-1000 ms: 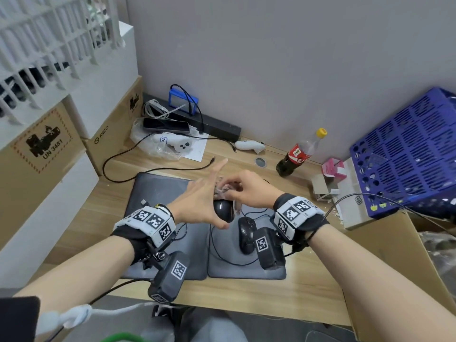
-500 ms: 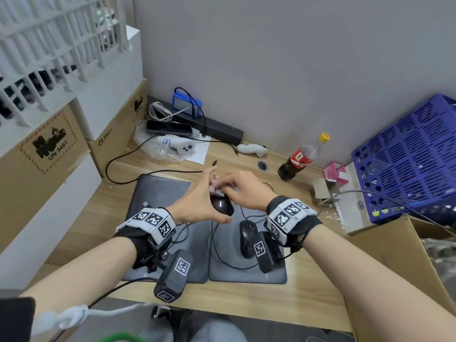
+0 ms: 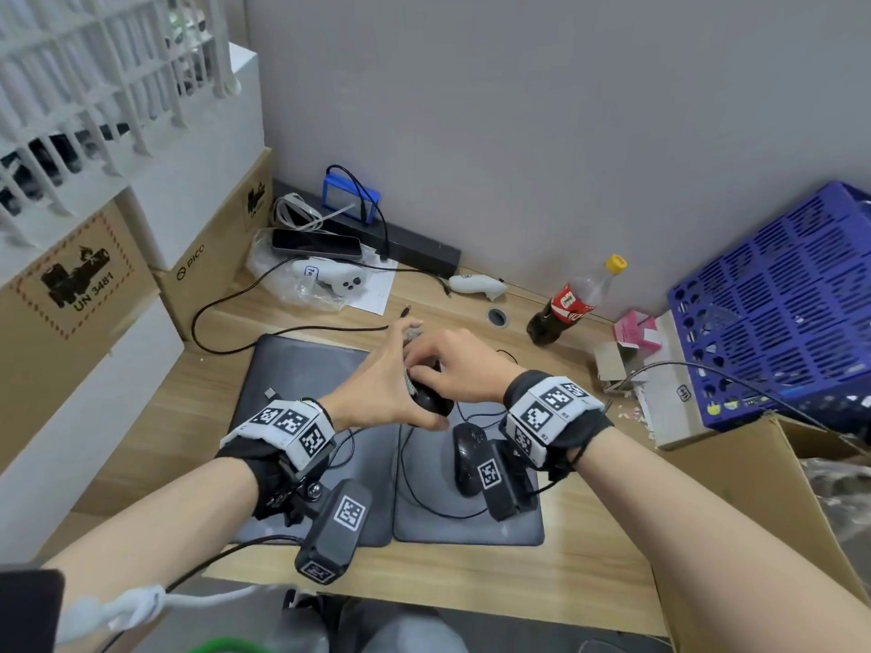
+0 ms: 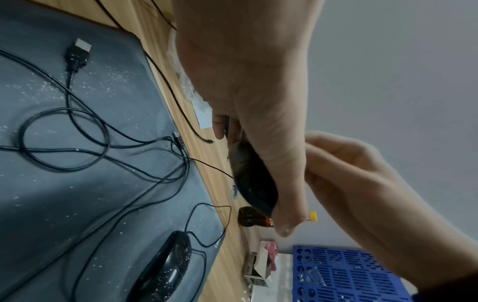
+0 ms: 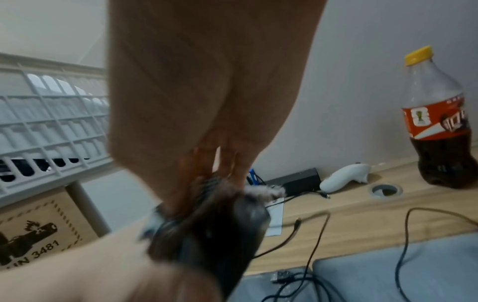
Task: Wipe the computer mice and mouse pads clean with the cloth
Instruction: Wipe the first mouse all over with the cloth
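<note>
Since the view of 1 second ago, where the left hand (image 3: pixel 377 388) had its fingers spread beside the raised mouse (image 3: pixel 431 400), the fingers have closed in: that hand now grasps the mouse from the side, thumb under its lower edge, holding it clear of the pads. The right hand (image 3: pixel 452 365) has slid a little toward the mouse's far end and presses a small fuzzy cloth (image 5: pixel 264 191) onto its top, fingers curled around the cloth. I judge this as a wiping stroke still working along the 1st mouse, so the task is early.

From left to right across the wooden desk (image 3: pixel 155 426): the left mouse pad (image 3: pixel 301 369) lies flat, dotted with pale specks and crossed by loops of black cable (image 4: pixel 64 130). Just beside it, edges touching, is the right mouse pad (image 3: pixel 424 511), and on it sits the 2nd mouse (image 3: pixel 466 459), also speckled in the left wrist view, so both pads and that mouse appear not yet wiped.

Around the room, cardboard boxes (image 3: pixel 75 285) stand at the left, a white controller (image 3: pixel 339 280) lies near the grey wall, a cola bottle (image 3: pixel 570 304) stands farther right, and a blue crate (image 3: pixel 777 304) fills the right edge.
</note>
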The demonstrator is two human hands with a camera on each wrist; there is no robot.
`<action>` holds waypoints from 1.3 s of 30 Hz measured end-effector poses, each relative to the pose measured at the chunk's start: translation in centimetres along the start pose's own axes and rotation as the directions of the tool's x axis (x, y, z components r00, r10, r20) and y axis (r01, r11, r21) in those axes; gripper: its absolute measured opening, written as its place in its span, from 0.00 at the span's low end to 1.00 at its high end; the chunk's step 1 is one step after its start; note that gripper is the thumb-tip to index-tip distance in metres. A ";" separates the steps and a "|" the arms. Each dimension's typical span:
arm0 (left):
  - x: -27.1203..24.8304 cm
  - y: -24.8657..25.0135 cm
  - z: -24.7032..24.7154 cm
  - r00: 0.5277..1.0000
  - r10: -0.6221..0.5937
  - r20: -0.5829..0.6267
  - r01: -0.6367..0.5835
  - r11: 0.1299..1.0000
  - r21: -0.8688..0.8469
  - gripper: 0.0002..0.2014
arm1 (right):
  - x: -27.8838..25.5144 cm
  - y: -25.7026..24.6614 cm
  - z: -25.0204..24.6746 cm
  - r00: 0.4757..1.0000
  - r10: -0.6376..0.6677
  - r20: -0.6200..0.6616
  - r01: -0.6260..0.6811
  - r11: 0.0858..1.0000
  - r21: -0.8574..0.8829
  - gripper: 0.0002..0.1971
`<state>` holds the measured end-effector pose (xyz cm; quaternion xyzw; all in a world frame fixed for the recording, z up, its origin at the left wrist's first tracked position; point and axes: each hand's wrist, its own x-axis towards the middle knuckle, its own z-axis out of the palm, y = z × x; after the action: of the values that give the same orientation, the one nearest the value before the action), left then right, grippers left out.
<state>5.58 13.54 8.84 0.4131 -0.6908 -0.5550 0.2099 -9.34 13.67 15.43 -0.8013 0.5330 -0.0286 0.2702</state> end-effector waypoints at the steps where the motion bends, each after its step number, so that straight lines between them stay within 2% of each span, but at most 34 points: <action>1: 0.0 -0.2 -0.1 1.000 -0.008 0.013 0.008 1.000 0.006 0.59 | -0.3 0.0 -0.3 0.999 0.007 0.043 -0.008 1.000 0.026 0.09; 3: -0.1 -0.4 0.0 1.000 -0.020 0.009 0.020 0.999 0.028 0.59 | -0.8 0.3 -1.0 0.995 0.039 0.092 -0.047 0.995 0.088 0.09; 7: 0.1 0.5 0.5 1.000 -0.014 0.007 0.015 0.999 -0.034 0.57 | -0.6 1.1 -1.5 0.992 0.130 0.002 -0.130 0.991 0.029 0.12; 8: 0.2 0.7 0.4 1.000 -0.009 0.018 0.010 0.999 -0.040 0.56 | -0.5 1.1 -1.4 0.991 0.136 0.013 -0.137 0.990 0.040 0.13; 12: 0.2 -0.3 -0.1 0.999 -0.021 0.036 0.023 0.997 -0.067 0.57 | -1.1 0.5 -1.1 0.984 0.059 0.170 -0.083 0.987 0.139 0.12; 14: 0.0 -0.6 -0.2 0.999 -0.041 0.023 0.043 0.997 -0.065 0.56 | -1.2 0.7 -1.1 0.987 0.062 0.147 -0.083 0.986 0.143 0.12; 18: -0.1 0.1 -0.5 0.998 -0.055 0.012 0.056 0.995 -0.077 0.55 | -1.2 1.0 -1.2 0.989 0.148 0.018 -0.149 0.982 0.118 0.12; 23: -0.4 -0.8 -0.7 0.998 -0.053 0.028 0.054 0.998 -0.016 0.57 | -2.1 -0.4 -1.1 0.988 0.039 0.152 -0.066 0.981 0.180 0.13; 26: -0.5 -0.7 -0.5 0.998 -0.055 0.016 0.056 0.998 -0.038 0.58 | -1.5 0.2 -0.8 0.989 0.129 0.067 -0.138 0.981 0.140 0.13; 29: -0.4 -0.2 -0.5 0.999 -0.045 -0.002 0.045 0.998 -0.045 0.58 | -1.1 0.5 -0.4 0.963 0.267 0.022 -0.268 0.953 0.145 0.15; 34: -0.7 -0.6 -0.6 0.999 -0.044 -0.018 0.042 0.993 -0.112 0.59 | -1.4 0.6 0.3 0.954 0.296 0.039 -0.298 0.940 0.164 0.16; 39: -0.8 -0.9 -0.3 0.995 -0.019 -0.102 -0.007 0.969 -0.247 0.62 | -0.7 1.4 1.0 0.930 0.367 -0.025 -0.338 0.881 0.331 0.15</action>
<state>6.54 13.98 8.19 0.4139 -0.6035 -0.6151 0.2934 -10.47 14.30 14.11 -0.6340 0.6693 -0.1003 0.3742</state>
